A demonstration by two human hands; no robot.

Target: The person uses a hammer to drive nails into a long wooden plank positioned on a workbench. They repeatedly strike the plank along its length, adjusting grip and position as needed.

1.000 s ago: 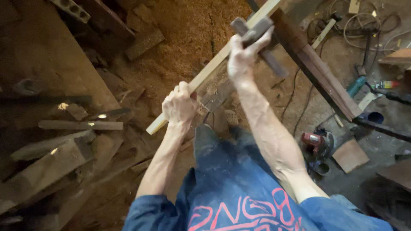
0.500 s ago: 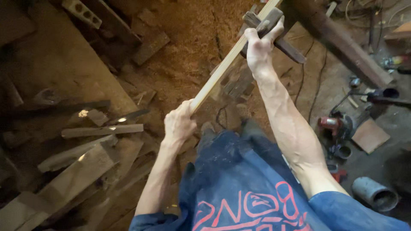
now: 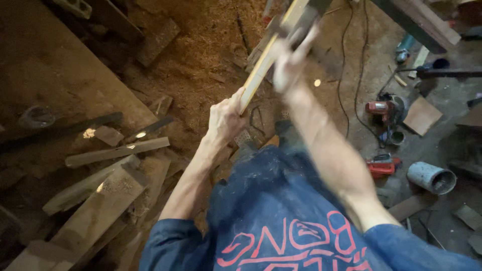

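Left hand (image 3: 226, 118) is clenching the near end of the pale wooden strip (image 3: 263, 68), fingers curled tight — right hand (image 3: 291, 60) is gripping a dark hand plane (image 3: 301, 17) on it, blurred.

The floor (image 3: 351, 125) is dirty, with a heap of sawdust (image 3: 211, 45) on it. Old boards (image 3: 100, 200) lie on the left. Red power tools (image 3: 384, 108), a grey pipe (image 3: 432, 178) and black cords (image 3: 351, 75) lie on the right.

Pale wooden strip (image 3: 266, 60), long and narrow, tilted up and away, far end perhaps blurred
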